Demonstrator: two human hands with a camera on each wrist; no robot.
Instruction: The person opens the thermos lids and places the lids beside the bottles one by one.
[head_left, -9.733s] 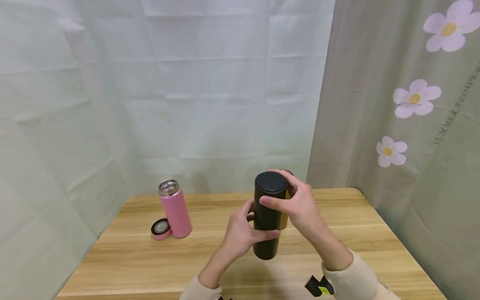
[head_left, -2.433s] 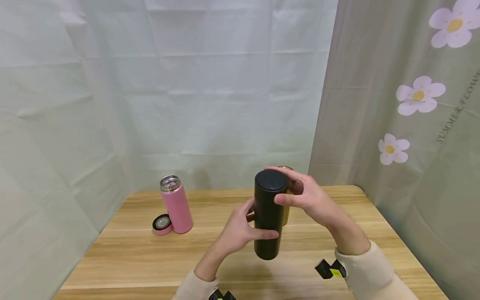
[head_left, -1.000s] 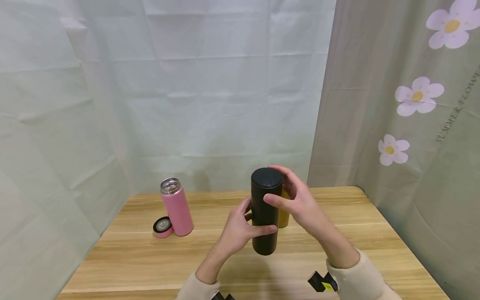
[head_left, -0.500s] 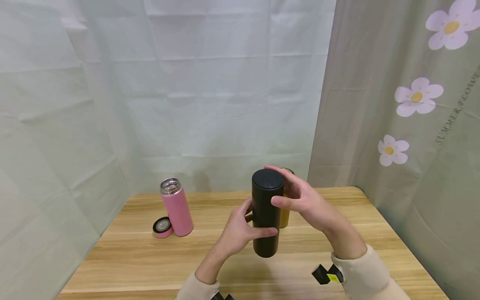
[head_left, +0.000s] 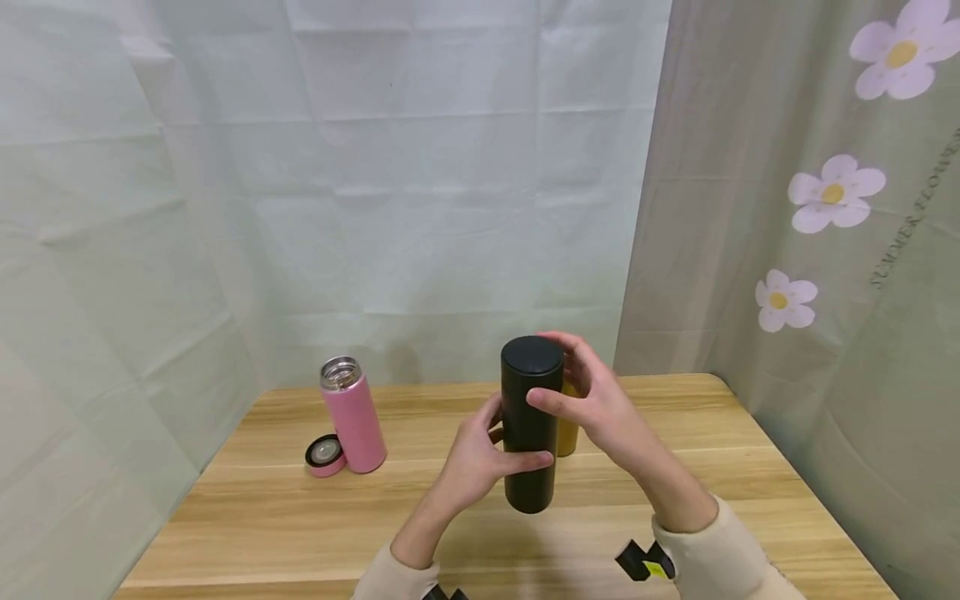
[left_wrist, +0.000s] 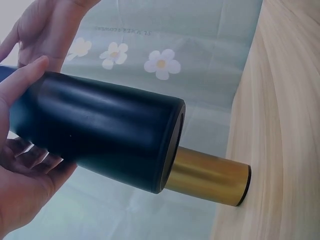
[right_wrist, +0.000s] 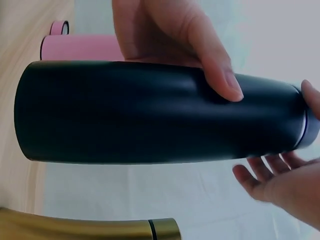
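Note:
A black thermos bottle (head_left: 529,433) is held upright above the table. My left hand (head_left: 474,462) grips its lower body, thumb across the front. Around its top, at the black cap (right_wrist: 311,127), my right hand (head_left: 592,404) holds on with the thumb in front and fingers behind. The cap sits on the bottle, a thin seam showing below it in the right wrist view. Behind it stands a gold bottle (left_wrist: 207,175), mostly hidden in the head view. At left, an uncapped pink thermos bottle (head_left: 356,425) stands with its steel mouth showing.
A pink lid (head_left: 326,457) lies beside the pink bottle, inner side up. The wooden table (head_left: 285,533) reaches a pale cloth backdrop (head_left: 450,208) at the back, with a flowered curtain on the right.
My right hand has swivelled at the bottle's top, its thumb moving left across the front since half a second ago. The black bottle shifted slightly left. Earlier frames show the same two-handed hold.

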